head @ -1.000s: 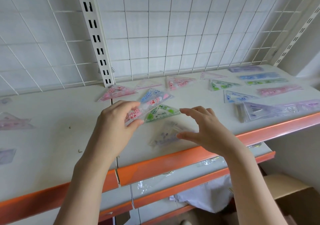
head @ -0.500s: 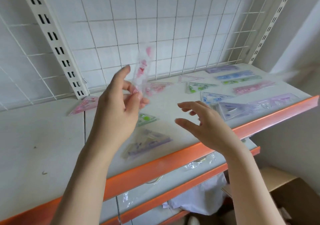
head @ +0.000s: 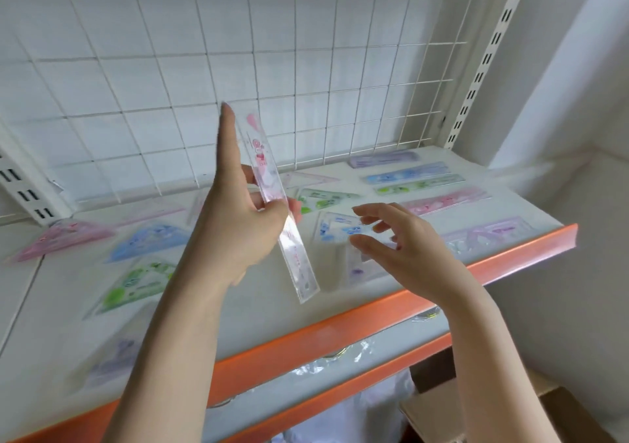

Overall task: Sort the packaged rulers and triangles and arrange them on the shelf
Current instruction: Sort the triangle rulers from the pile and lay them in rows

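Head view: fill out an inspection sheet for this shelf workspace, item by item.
Surface: white shelf with orange front lip.
Job's things: pink packaged ruler held upright above the shelf; purple, blue, green and pink rulers lie in a row at right; green triangle, blue triangle and pink triangle lie at left.
Clutter: crumpled clear wrap on the lower shelf.
Grippers: left hand grips the pink ruler; right hand open, holding nothing.
Cables: nothing seen.
Surroundings: white wire grid back; cardboard box below.
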`<state>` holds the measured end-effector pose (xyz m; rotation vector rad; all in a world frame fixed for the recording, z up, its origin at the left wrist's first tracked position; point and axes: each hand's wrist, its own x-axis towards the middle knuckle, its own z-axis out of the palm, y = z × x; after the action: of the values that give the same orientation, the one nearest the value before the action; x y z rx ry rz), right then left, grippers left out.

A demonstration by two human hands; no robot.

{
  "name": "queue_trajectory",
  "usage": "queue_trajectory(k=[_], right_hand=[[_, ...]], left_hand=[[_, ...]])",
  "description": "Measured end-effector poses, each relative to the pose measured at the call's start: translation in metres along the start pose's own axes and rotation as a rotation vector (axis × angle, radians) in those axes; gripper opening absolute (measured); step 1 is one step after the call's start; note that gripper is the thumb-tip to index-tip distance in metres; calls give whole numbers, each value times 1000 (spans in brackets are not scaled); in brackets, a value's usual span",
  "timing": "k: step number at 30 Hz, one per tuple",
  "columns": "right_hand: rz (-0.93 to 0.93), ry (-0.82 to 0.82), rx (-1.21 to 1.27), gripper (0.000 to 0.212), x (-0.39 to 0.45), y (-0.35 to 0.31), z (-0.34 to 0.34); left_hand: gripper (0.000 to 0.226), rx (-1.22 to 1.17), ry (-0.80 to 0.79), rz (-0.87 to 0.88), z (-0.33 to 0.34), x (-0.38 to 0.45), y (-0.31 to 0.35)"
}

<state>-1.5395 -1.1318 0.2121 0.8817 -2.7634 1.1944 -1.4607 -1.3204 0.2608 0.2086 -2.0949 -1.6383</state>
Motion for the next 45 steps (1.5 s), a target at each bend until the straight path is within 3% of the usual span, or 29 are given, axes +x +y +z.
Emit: queue_trajectory(k=[5, 11, 14, 19, 25, 32, 38, 42, 45], right_hand=[[-6, -15, 5, 38, 6, 25, -18], [-19, -19, 11, 38, 12, 52, -34], [-22, -10, 8, 38, 14, 64, -44], [-5, 17, -3, 39, 16, 85, -58], [29, 56, 3, 39, 16, 107, -74], [64, 115, 3, 36, 20, 128, -87], [96, 143, -5, 34, 21, 143, -93], [129, 156, -4, 33, 20, 151, -94], [172, 180, -2, 32, 20, 158, -95]], left_hand=[[102, 7, 19, -69, 30, 7, 5], [59, -126, 157, -114, 61, 23, 3], [54, -208, 209, -169, 74, 34, 3], [75, -161, 248, -189, 96, 51, -8], [42, -220, 336, -192, 120, 64, -9], [79, -421, 285, -161, 139, 69, -16], [21, -239, 380, -273, 145, 73, -27], [22, -180, 345, -352, 155, 78, -34], [19, -302, 224, -418, 170, 83, -32]])
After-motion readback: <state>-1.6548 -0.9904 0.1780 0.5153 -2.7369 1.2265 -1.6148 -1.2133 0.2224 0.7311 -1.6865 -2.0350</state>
